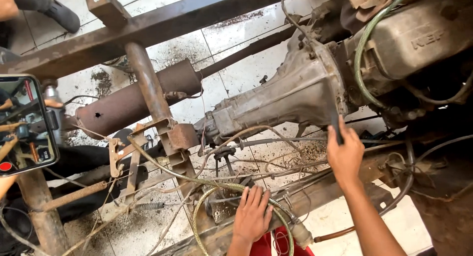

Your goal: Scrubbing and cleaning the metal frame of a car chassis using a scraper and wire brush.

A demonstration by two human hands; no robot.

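Observation:
My right hand (345,155) is closed around the lower end of a dark, thin tool (335,119) that stands against the side of a grey, dirty gearbox housing (290,96). My left hand (252,214) lies flat, fingers apart, on the rusty frame rail (315,194) near the bottom, holding nothing. It rests over a looped, clear-sheathed cable (207,197). Thin wires and cables (276,162) run between the two hands, under the gearbox.
Rusty chassis beams (148,27), a rusty exhaust cylinder (128,101) and a spring (74,196) fill the left. Another person's hand holds a phone (24,125) at the left edge; a shoe (61,15) stands top left. The engine (419,34) with a green hose (364,54) sits top right over a white tiled floor (236,74).

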